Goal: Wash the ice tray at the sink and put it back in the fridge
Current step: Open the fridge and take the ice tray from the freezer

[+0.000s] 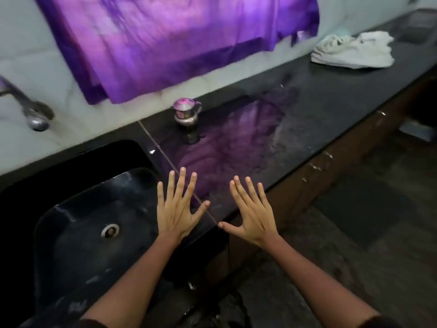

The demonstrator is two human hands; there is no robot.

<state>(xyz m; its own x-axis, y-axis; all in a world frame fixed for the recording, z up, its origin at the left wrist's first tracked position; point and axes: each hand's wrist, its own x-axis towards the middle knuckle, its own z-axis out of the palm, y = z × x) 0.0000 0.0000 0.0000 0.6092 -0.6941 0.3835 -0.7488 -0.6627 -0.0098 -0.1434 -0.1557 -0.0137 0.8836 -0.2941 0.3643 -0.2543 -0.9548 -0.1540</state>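
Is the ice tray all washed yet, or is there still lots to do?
Nothing looks done yet. No ice tray shows anywhere, and the black sink holds nothing. The left hand and right hand are spread open and hold nothing, out in front by the dark counter. Left to do: fetch the tray, wash it under the tap, and return it to the fridge, which is out of view.

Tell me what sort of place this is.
Most likely a home kitchen: a black sink set in a dark stone counter, a wall tap above it, and cabinet drawers under the counter.
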